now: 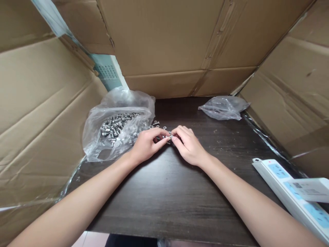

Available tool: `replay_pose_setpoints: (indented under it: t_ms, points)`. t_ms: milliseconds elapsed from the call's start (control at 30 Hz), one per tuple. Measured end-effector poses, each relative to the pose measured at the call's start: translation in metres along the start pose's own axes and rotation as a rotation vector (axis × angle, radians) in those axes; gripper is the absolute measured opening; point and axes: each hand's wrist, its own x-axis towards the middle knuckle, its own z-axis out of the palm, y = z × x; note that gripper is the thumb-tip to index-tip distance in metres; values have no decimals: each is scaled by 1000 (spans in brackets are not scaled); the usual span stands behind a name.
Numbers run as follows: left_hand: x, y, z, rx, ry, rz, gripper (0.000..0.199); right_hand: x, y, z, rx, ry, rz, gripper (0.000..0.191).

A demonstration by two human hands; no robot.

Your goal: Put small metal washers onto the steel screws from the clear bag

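Observation:
My left hand (147, 144) and my right hand (189, 145) meet over the middle of the table, fingertips almost touching. Between them is a small shiny bolt (170, 137), pinched by thumb and fingers from both sides. Its ends are mostly covered, so I cannot tell whether a nut or washer sits on it. Just beyond the fingers lie a loose bolt (156, 122) and a small ring-shaped washer (165, 128), with a few more metal pieces partly hidden by my left hand. Left of that hand, an open clear plastic bag (94, 137) holds a heap of metal bolts (117, 125).
A second clear plastic bag (224, 107) lies crumpled at the back right of the dark wooden table (159, 192). A white power strip (272, 181) with blue sockets and a white plug-in block (312, 189) is at the right. Cardboard walls (167, 41) enclose the back and sides.

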Motion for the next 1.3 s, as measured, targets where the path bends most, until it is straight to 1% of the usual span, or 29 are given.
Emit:
replay_pose_setpoints:
  t_ms: [300,467,667,833,900,1033,1133,1300]
  points:
    - [-1,-2,1,-3,2,23,8,1,2,1,-2,-50,18,15]
    - [-1,0,1,42,6,69,8,1,1,1,-9,-72,17,18]
    - [-1,1,2,63,19,102,9,0,3,1,14,-69,15,22]
    - [0,-1,1,30,15,75,8,0,3,1,21,-42,22,24]
    - [0,-1,1,5,23,45,7,0,2,1,27,-15,25,23]
    - [0,-2,1,-6,40,15,7,0,1,1,34,25,19,14]
    - [0,-1,1,-5,23,23,7,-1,1,2,38,30,6,11]
    - [0,-1,2,4,8,46,6,0,2,2,31,14,-3,12]
